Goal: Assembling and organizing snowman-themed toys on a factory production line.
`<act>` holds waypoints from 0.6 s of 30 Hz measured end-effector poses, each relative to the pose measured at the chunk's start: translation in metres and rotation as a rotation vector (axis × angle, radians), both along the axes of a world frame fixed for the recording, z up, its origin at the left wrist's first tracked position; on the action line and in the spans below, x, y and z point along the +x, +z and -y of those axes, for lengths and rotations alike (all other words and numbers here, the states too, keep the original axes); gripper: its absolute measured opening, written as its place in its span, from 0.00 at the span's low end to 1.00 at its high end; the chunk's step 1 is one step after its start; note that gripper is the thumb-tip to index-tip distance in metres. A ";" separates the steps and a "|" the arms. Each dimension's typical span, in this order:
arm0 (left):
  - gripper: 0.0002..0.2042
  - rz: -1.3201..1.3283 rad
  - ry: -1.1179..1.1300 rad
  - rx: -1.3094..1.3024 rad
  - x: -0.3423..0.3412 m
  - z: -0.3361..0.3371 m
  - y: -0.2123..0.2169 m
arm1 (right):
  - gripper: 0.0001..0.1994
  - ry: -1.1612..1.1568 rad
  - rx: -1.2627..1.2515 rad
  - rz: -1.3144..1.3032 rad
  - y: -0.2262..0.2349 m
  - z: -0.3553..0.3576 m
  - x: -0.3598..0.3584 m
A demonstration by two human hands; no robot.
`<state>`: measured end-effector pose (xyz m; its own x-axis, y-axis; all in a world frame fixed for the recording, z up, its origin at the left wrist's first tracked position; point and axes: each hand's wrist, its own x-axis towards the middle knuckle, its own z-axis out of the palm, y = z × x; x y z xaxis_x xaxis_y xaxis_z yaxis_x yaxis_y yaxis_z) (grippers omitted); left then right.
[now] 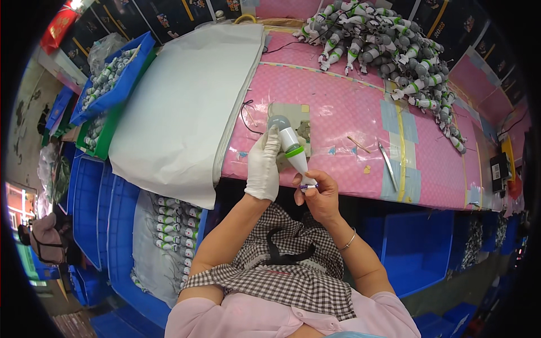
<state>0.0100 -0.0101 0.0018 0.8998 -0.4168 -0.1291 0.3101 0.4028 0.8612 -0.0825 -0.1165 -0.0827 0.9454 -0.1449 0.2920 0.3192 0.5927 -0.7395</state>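
Note:
Tilted above the near edge of the pink table (332, 169) is a bulb-shaped device (288, 137) with a grey rounded head, a white body and a green ring. My left hand (263, 168), in a white glove, is closed around its upper part. My bare right hand (320, 197) pinches the narrow lower end, where a small purple and white piece (307, 186) shows between the fingers. Behind the device lies a flat greyish plate (305, 117), partly hidden by the device and the glove.
Tweezers (388, 167) and a thin stick (359, 144) lie to the right. Similar devices are heaped (389, 50) at the back right. White sheets (180, 101) cover the left side. A blue bin (127, 225) with rows of devices stands lower left; another blue bin (417, 248) stands lower right.

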 end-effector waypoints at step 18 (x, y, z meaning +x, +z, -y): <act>0.18 -0.011 -0.160 -0.020 -0.009 0.005 0.004 | 0.17 -0.020 0.140 -0.044 -0.003 -0.007 -0.006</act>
<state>0.0006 -0.0154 0.0054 0.8202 -0.5574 -0.1287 0.3810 0.3646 0.8496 -0.0882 -0.1093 -0.0858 0.9534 -0.2001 0.2258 0.3009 0.6851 -0.6634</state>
